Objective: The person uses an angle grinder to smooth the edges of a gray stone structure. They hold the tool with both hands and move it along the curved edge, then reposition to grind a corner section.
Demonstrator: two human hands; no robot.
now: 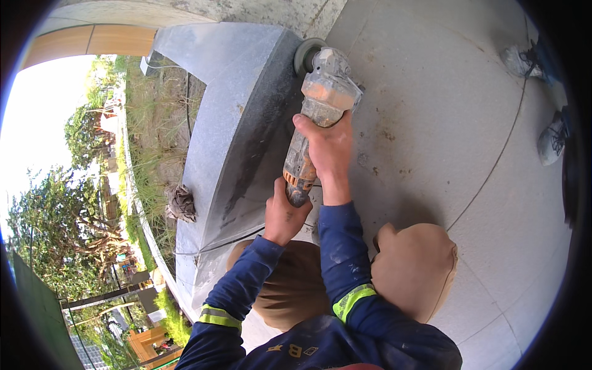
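Grey paving (425, 86) spreads across the right, beside a long grey stone ledge (225, 117) that curves along a strip of greenery (148, 166) on the left. Near the ledge's far end is a dusty grey-and-orange angle grinder (330, 92), held in both hands, the right hand (331, 148) wrapped around its body behind the head and the left hand (285, 217) closed around its rear end. Smaller still, a crumpled brownish cloth (180, 203) lies at the ledge's planted side, and the grinder's round disc (306, 54) sits right by the ledge's edge, contact being hard to tell.
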